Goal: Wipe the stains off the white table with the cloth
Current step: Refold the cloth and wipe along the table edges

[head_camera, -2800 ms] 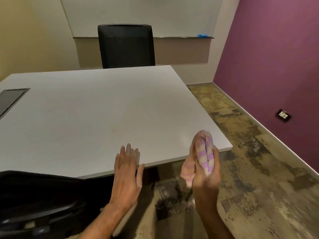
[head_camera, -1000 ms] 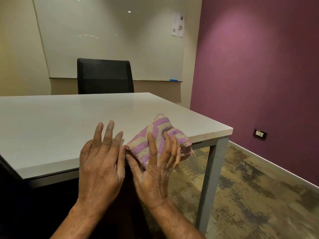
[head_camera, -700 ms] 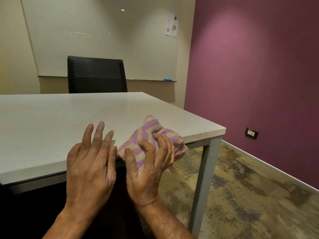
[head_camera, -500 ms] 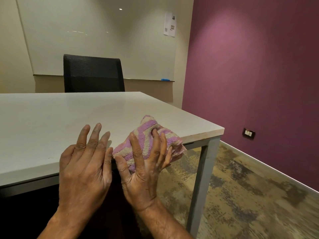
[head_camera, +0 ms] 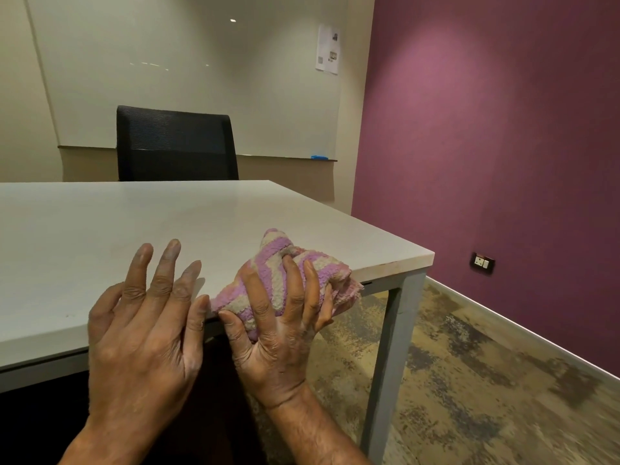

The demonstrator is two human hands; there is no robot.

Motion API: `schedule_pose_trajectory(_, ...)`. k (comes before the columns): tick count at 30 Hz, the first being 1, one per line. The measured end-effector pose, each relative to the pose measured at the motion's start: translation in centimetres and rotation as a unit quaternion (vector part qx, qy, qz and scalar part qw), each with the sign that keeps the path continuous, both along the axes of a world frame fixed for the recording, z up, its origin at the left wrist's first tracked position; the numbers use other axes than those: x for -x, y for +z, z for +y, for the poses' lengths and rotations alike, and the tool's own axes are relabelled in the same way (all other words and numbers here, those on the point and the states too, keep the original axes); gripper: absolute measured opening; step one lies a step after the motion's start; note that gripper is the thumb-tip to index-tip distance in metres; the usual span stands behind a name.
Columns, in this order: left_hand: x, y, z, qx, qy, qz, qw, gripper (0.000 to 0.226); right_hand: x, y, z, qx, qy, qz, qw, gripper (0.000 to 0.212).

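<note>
A bunched pink and cream striped cloth (head_camera: 268, 263) lies on the near right part of the white table (head_camera: 167, 223), close to its front edge and corner. My right hand (head_camera: 281, 317) presses down on the cloth with fingers spread and curled into it. My left hand (head_camera: 147, 317) rests flat beside it on the table edge, fingers apart, holding nothing. A small faint speck (head_camera: 67, 315) shows on the tabletop to the left of my left hand. No clear stains are visible elsewhere.
A black mesh chair (head_camera: 176, 144) stands behind the far side of the table. A grey table leg (head_camera: 385, 357) drops at the near right corner. A purple wall (head_camera: 503, 146) with a socket (head_camera: 483, 262) bounds the right. Patterned floor lies between.
Since 2.8 s ago the cloth came from the air onto the table edge and my view dropped lower. In the last second my right fingers gripped into the cloth; the left hand stayed flat.
</note>
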State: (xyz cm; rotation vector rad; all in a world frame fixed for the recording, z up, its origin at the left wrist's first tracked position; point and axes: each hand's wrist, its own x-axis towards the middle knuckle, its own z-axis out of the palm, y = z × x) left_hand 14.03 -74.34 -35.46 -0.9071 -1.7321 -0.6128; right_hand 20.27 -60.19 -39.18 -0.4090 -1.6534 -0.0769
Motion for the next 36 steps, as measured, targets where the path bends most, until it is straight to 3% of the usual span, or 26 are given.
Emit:
schedule_pose_trajectory(20, -0.8, -0.1, 1.4, -0.009, 0.02, 0.01, 1.0, 0.058, -4.4, -0.1, 10.5, 0.031, -0.05, 0.014, 0.998, 0.057)
schedule_pose_trajectory(29, -0.9, -0.1, 1.3, -0.009, 0.009, 0.003, 1.0, 0.06, -6.8, 1.1, 14.6, 0.109, -0.097, 0.043, 0.988, 0.056)
schedule_pose_trajectory(36, -0.7, -0.2, 1.1, -0.005, 0.003, 0.004, 1.0, 0.059, -7.0, 1.8, 15.1, 0.197, -0.072, 0.082, 0.974, 0.063)
